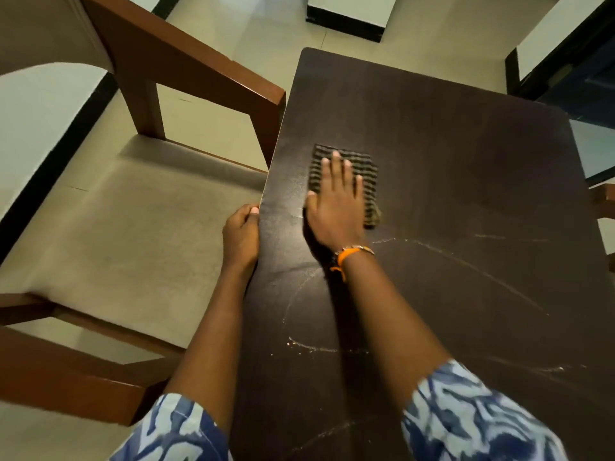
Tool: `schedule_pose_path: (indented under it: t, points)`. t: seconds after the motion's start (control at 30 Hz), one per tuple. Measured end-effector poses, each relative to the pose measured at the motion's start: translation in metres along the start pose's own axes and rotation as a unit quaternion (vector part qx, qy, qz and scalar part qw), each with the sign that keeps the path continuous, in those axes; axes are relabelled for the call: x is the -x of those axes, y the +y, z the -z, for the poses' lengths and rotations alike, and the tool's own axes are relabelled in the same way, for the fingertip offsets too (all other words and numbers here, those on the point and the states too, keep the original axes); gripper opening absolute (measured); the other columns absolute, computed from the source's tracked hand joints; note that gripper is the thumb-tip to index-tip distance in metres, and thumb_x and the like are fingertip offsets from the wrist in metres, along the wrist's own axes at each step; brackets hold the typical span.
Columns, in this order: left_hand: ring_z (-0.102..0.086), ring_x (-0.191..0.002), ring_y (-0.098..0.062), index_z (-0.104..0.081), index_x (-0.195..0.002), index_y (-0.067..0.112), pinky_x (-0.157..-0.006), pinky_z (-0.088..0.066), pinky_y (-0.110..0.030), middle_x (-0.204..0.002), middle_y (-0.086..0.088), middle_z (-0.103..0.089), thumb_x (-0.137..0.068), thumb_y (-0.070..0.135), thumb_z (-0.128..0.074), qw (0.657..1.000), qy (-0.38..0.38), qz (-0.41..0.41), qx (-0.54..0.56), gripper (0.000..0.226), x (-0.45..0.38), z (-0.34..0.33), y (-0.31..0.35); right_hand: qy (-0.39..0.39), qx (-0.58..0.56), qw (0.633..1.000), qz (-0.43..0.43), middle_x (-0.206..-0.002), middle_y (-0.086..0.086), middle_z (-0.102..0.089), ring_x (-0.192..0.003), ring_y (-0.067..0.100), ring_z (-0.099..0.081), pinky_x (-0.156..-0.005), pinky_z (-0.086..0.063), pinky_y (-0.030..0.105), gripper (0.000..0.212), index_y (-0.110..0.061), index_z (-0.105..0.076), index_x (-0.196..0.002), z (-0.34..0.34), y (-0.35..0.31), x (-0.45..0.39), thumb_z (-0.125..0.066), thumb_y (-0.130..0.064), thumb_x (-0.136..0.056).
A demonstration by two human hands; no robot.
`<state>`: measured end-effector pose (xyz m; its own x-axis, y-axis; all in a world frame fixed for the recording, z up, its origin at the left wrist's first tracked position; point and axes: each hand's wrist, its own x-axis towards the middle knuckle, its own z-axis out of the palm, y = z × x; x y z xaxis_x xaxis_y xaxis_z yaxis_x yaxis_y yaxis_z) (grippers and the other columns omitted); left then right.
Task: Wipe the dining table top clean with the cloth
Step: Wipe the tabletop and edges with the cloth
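The dark brown dining table top (pixel 466 168) fills the right half of the view. A folded, dark striped cloth (pixel 367 171) lies flat on it near the left edge. My right hand (pixel 336 201) presses down on the cloth with fingers spread, an orange band on the wrist. My left hand (pixel 241 234) grips the table's left edge, thumb on top. Pale dusty arcs and crumbs (pixel 312 349) mark the near part of the top.
A wooden chair with a beige cushioned seat (pixel 133 227) stands close against the table's left side, its armrest (pixel 186 58) near the far corner. Another chair part (pixel 604 201) shows at the right edge. Light tiled floor (pixel 266 31) lies beyond.
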<state>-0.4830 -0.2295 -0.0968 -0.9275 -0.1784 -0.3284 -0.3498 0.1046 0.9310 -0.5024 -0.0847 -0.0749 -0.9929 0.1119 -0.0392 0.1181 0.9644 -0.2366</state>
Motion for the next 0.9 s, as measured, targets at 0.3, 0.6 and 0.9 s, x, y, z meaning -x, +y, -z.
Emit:
schedule_pose_path:
  t: [0.3, 0.6, 0.9]
  points:
    - [-0.056, -0.105, -0.016, -0.051, -0.124, 0.01, -0.085, -0.05, -0.02, -0.116, -0.006, -0.059, -0.091, 0.0, -0.041, 0.996, -0.041, 0.044, 0.066, 0.036, 0.015, 0.014, 0.001, -0.066, 0.007, 0.983, 0.17, -0.16, 0.0, -0.003, -0.146, 0.021, -0.001, -0.116, 0.003, 0.041, 0.059, -0.023, -0.013, -0.15, -0.015, -0.056, 0.031, -0.034, -0.034, -0.096]
    - [-0.02, -0.141, -0.023, -0.023, -0.144, 0.011, -0.117, 0.002, -0.043, -0.151, -0.009, -0.028, -0.091, 0.025, -0.049, 0.909, -0.02, -0.202, -0.364, 0.06, 0.05, -0.009, 0.024, -0.041, -0.013, 0.997, 0.067, -0.159, -0.002, -0.003, -0.147, 0.019, 0.0, -0.116, 0.004, 0.041, 0.062, -0.026, -0.011, -0.15, 0.007, 0.021, 0.044, -0.037, -0.031, -0.094]
    - [0.005, -0.145, -0.019, -0.001, -0.147, 0.007, -0.113, 0.013, -0.043, -0.158, -0.006, 0.001, -0.059, 0.076, -0.056, 0.817, -0.172, -0.199, -0.513, 0.124, 0.057, -0.029, 0.028, -0.003, 0.0, 0.987, -0.16, -0.16, 0.0, -0.005, -0.147, 0.021, -0.003, -0.117, -0.004, 0.046, 0.056, -0.025, -0.014, -0.15, 0.05, 0.182, 0.058, -0.035, -0.025, -0.097]
